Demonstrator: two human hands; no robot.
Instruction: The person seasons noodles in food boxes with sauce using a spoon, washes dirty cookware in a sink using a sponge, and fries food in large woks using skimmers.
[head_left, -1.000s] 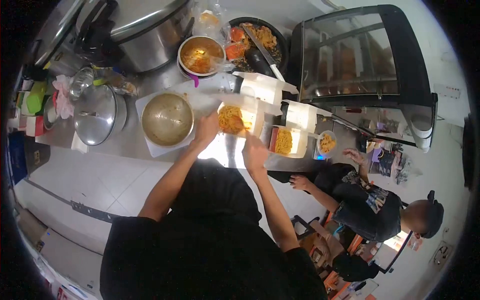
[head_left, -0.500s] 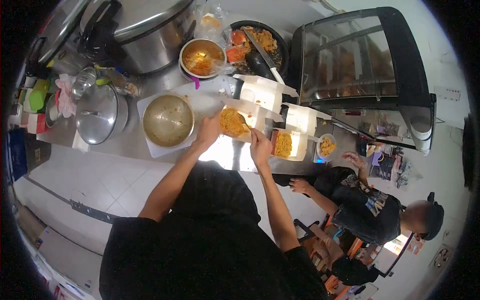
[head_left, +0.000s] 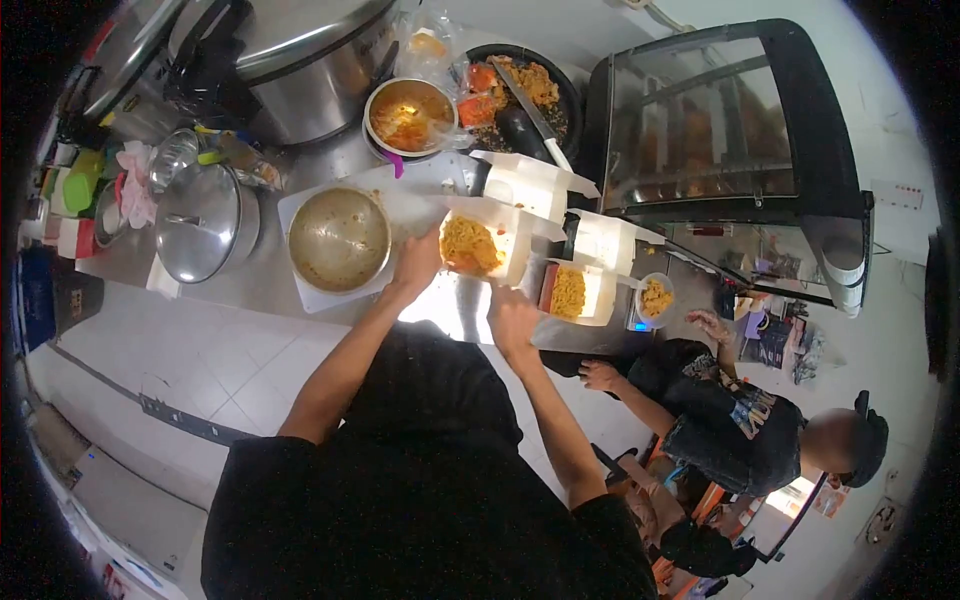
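An open takeaway box holding yellow noodles lies in front of me on the steel counter. My left hand grips the left side of this box. At the box's near edge is my right hand, with its fingers closed; what it holds, if anything, is too small to make out. Left of my left hand, an empty-looking metal bowl rests on a white board. A second box with noodles sits to the right of my right hand.
Further open boxes stand behind. A small bowl of food is on a scale at right. At the back are a pot of orange sauce, a black pan with a knife, and a glass display case. A co-worker stands at right.
My right hand has drawn back from the noodles toward the near edge of the box. The fork or spoon seen in the noodles no longer shows there. My left hand stays at the box.
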